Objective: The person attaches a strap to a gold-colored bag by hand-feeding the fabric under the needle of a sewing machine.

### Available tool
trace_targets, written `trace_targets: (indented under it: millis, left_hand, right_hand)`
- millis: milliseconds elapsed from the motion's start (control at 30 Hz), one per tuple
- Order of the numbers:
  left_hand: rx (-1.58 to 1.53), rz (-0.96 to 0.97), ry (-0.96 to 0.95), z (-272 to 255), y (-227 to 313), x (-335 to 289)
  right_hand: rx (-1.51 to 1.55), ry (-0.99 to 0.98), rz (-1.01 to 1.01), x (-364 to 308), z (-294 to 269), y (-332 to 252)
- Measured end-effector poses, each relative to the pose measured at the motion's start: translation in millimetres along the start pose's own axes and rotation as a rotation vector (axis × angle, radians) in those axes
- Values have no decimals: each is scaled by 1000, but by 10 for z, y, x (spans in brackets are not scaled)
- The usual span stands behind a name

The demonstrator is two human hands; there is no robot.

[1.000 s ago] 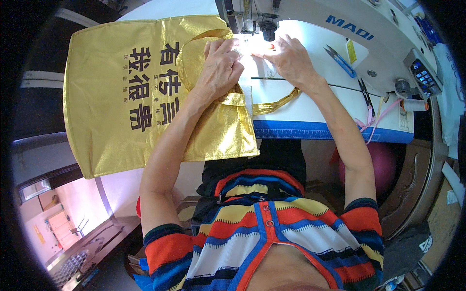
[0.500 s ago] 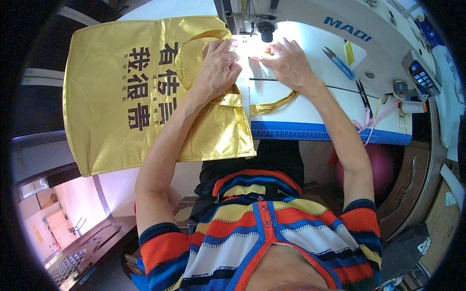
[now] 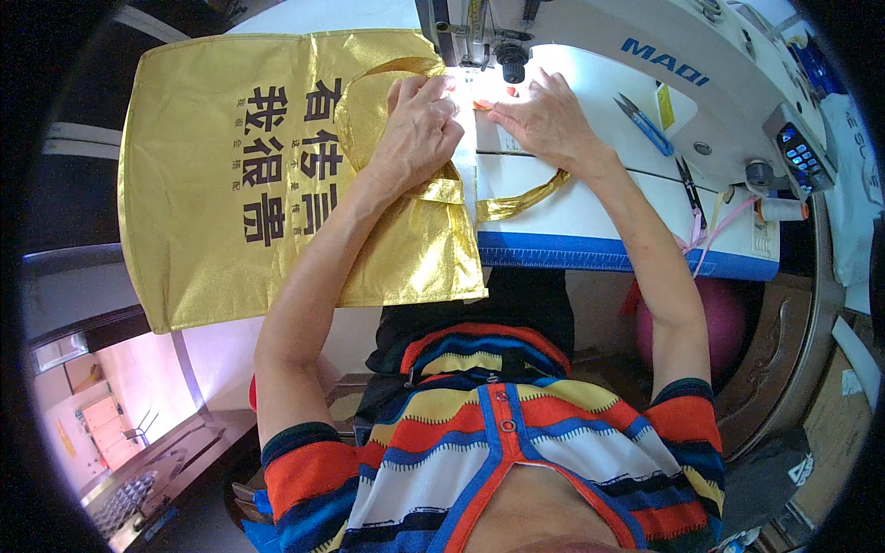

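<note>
A shiny gold fabric bag point(image 3: 203, 267) with dark printing lies spread to the left, its right edge running up to the sewing machine's needle area point(image 3: 475, 66). My left hand point(image 3: 424, 124) rests on the bag close to the needle, its fingers curled down and closed on the gold material. One gold strap loops beside that hand, and another gold strap point(image 3: 521, 201) curves out to the right. My right hand point(image 3: 548, 115) lies on the white machine bed right of the needle, fingers apart, thumb stretched towards the needle. Small orange-red spots show near its fingertips; glare hides what they are.
The machine's white arm point(image 3: 608, 46) spans the top, with a control panel point(image 3: 800, 152) at right. Blue-handled snips point(image 3: 650, 129), black scissors point(image 3: 690, 189), pink ribbon point(image 3: 714, 235) and a thread spool point(image 3: 782, 210) lie at right. A blue ruled strip point(image 3: 553, 253) lines the front edge.
Both hands stay almost in place by the needle, and my right thumb shows slightly more orange at its tip. The whole view has shifted a little. The bag lies nearly as before.
</note>
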State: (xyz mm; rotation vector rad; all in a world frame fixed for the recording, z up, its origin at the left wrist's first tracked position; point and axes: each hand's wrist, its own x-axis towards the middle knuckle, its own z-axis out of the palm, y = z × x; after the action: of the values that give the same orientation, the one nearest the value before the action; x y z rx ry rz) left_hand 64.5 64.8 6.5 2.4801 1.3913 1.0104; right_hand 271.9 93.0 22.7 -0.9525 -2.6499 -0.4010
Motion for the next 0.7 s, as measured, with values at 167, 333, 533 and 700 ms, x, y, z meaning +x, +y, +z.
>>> trace_targets:
  millis: [167,333,533,700]
  left_hand:
    - [-10,-26,-10,-5,-15,-10]
    - [6,-19,-27,-11,-5,-5]
    - [12,-33,-15,-10,16,0]
    - [-12,-33,-21,-21,-13,-7]
  right_hand:
    - [118,-95,60,34,37,17]
    - [45,-122,54,7,88,42]
    - [187,17,-31,-40,108,52]
    - [161,-47,-31,-28,73,35]
